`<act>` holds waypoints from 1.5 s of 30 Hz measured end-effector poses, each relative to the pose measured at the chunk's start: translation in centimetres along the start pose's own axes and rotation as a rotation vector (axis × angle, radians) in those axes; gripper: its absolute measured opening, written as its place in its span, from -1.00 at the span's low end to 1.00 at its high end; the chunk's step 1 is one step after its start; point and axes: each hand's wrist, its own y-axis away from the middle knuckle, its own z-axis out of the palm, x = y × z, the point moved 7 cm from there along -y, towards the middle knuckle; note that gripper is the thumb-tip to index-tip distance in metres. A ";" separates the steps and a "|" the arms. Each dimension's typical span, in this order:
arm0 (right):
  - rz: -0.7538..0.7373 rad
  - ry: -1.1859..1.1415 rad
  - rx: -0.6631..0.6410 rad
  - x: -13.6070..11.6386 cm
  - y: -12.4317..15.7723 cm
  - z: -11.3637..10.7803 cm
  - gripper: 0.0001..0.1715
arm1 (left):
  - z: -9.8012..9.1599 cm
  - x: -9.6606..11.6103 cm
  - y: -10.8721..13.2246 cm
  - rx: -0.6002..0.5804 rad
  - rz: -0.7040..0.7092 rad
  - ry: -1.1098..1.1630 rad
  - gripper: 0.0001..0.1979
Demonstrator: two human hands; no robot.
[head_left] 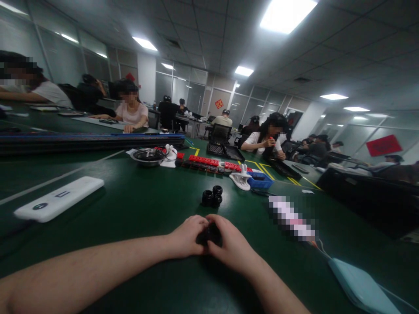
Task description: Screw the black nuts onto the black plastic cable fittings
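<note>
My left hand [187, 237] and my right hand [231, 244] meet on the green table [140, 205], fingers curled together around a small black part [212, 233] that is mostly hidden between them. A short way beyond the hands lies a cluster of small black ring-shaped parts [212, 196].
A white flat device [59, 198] lies at the left, a light blue device [358, 285] with a cable at the right. Farther back are a metal bowl [148, 156], red part strips [212, 162], a white clamp [240, 179] and a blue tray [260, 179]. Several people sit at neighbouring tables.
</note>
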 end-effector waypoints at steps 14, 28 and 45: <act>0.046 -0.005 0.022 0.4 -0.1 -0.1 -0.42 | -0.1 0.1 0.0 -0.006 0.008 0.030 -0.60; 0.101 -0.001 0.067 1.3 -0.3 -0.1 -0.39 | -0.1 0.3 0.1 0.004 0.039 0.026 -0.63; 0.082 0.010 0.066 1.1 -0.3 -0.2 -0.40 | -0.2 0.4 0.1 -0.008 0.026 0.015 -0.62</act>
